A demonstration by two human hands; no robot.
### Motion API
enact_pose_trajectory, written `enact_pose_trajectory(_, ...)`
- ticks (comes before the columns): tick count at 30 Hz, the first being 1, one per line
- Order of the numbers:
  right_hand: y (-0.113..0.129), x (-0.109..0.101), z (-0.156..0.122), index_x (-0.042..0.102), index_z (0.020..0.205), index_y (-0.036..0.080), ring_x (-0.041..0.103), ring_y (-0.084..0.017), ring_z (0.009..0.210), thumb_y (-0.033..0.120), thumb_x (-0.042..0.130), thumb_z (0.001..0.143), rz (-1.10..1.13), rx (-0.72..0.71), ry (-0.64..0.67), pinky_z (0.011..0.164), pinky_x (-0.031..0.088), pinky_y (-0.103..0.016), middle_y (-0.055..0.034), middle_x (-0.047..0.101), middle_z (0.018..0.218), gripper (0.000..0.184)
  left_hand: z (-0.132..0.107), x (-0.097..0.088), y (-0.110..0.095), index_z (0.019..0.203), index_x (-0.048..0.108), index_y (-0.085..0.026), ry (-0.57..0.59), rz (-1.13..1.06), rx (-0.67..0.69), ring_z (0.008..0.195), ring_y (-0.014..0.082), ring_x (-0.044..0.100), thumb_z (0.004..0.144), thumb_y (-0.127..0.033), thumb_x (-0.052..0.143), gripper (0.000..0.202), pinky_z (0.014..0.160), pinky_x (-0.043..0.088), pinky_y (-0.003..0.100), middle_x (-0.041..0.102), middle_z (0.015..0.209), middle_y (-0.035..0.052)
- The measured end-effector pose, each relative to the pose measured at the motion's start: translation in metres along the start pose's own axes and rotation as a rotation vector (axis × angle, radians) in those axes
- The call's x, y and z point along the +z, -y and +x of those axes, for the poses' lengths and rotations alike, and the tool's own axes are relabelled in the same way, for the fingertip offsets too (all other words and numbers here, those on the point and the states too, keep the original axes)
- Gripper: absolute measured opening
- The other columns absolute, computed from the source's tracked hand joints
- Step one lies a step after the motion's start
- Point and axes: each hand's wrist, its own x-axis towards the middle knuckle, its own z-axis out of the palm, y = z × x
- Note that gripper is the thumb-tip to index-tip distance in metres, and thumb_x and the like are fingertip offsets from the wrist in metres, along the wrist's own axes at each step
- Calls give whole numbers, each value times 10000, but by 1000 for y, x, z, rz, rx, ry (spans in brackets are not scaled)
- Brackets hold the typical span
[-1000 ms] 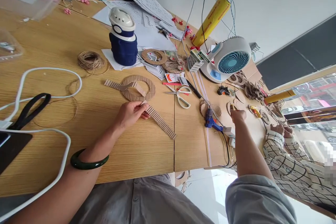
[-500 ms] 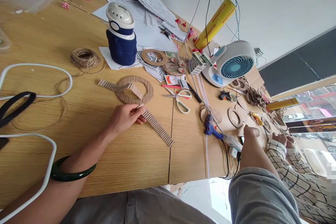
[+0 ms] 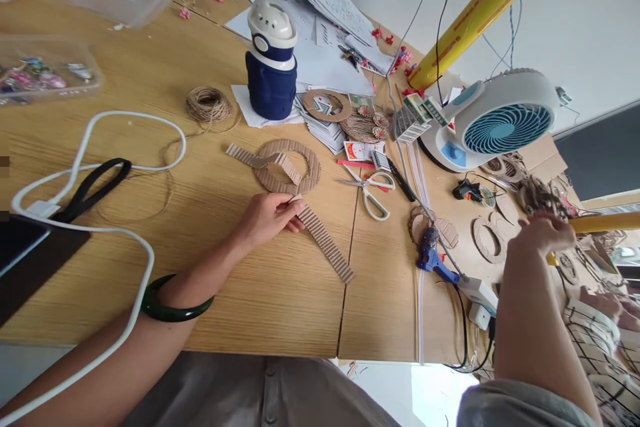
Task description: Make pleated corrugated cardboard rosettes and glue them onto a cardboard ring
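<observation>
A strip of corrugated cardboard [image 3: 326, 242] is pinched between the thumb and fingers of my left hand [image 3: 273, 219]. Its lower end slants toward the seam in the tabletop, while the other part loops over a corrugated cardboard ring [image 3: 313, 170] lying flat. My right hand [image 3: 547, 235] reaches far out to the right, over the table near a pile of brown twine [image 3: 537, 193]. Its fingers point away and are partly hidden, so what they touch is unclear. A flat cardboard ring [image 3: 487, 240] lies to the left of that hand.
Scissors [image 3: 377, 190], a blue glue gun [image 3: 431, 257] and a power strip [image 3: 480, 293] lie between my arms. Behind stand a blue-and-white bottle [image 3: 273, 73] and a fan [image 3: 500, 127]. A white cable [image 3: 150, 267] crosses above my left forearm. Another person's checked sleeves [image 3: 595, 333] show at right.
My right arm has stretched farther out to the right and away. The view has shifted, so the table things appear moved. My left hand keeps its pinch on the cardboard strip.
</observation>
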Motion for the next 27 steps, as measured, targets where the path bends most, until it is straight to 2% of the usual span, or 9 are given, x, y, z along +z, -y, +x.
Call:
enact_pose_trajectory(3, -2, 30, -70, 737, 734, 131, 692, -162, 732, 58, 561, 922, -64, 31, 441, 807, 532, -427, -103, 741, 852, 268, -1, 2, 2, 749, 698, -141, -1, -86, 27, 606, 208, 758, 789, -374, 715, 237, 529, 631, 252, 751, 655, 60)
enact_pose_trajectory(6, -7, 56, -181, 788, 801, 164, 710, -160, 787, 45, 698, 805, -71, 51, 1006, 802, 551, -352, -65, 777, 849, 150, -3, 5, 3, 762, 705, -142, 52, -169, 30, 627, 223, 764, 786, -378, 729, 238, 572, 651, 292, 757, 677, 62)
enact_pose_trajectory(8, -14, 69, -247, 779, 859, 181, 711, -158, 767, 112, 759, 782, -85, 50, 1179, 744, 563, -309, -49, 784, 857, 105, -4, 7, 3, 753, 704, -149, 88, -212, 31, 630, 222, 764, 777, -360, 736, 214, 616, 660, 311, 761, 690, 54)
enact_pose_trajectory(10, -20, 76, -286, 747, 927, 182, 688, -148, 737, 190, 684, 860, -146, 15, 1273, 684, 542, -282, -50, 776, 893, 93, -3, 7, 2, 736, 698, -157, 96, -249, 38, 625, 219, 761, 770, -340, 734, 189, 658, 666, 332, 763, 697, 44)
enact_pose_trajectory(12, -25, 77, -298, 730, 932, 180, 636, -135, 679, 263, 648, 885, -159, 1, 1283, 645, 508, -273, -50, 761, 889, 126, -3, 7, 2, 753, 707, -158, 101, -275, 36, 628, 223, 761, 781, -344, 720, 188, 682, 667, 355, 765, 699, 43)
enact_pose_trajectory(16, -29, 70, -280, 731, 900, 193, 564, -137, 670, 373, 677, 864, -93, -32, 1289, 628, 454, -277, -47, 725, 875, 192, -4, 7, 3, 809, 728, -161, 125, -152, 111, 717, 239, 779, 830, -409, 689, 252, 678, 654, 329, 785, 760, 54)
enact_pose_trajectory(21, -41, 63, -264, 689, 786, 190, 517, -144, 654, 392, 680, 846, -167, -11, 1297, 614, 399, -287, -20, 644, 732, 211, -4, -2, 3, 826, 717, -166, -136, 212, 305, 697, 187, 752, 906, -420, 633, 279, 633, 596, 233, 754, 732, 59)
enact_pose_trajectory(24, -49, 64, -258, 666, 787, 194, 499, -141, 618, 438, 661, 855, -153, 43, 1311, 568, 381, -277, -1, 591, 665, 253, -1, -10, 0, 859, 693, -156, -320, 131, 164, 513, 131, 667, 904, -375, 630, 232, 440, 503, 187, 705, 678, 34)
enact_pose_trajectory(27, -52, 65, -254, 657, 805, 201, 457, -126, 547, 468, 646, 866, -125, 89, 1348, 508, 347, -266, 25, 534, 597, 274, 4, -14, -4, 902, 694, -145, -348, 27, 41, 387, 95, 562, 883, -348, 669, 205, 325, 388, 169, 636, 588, -12)
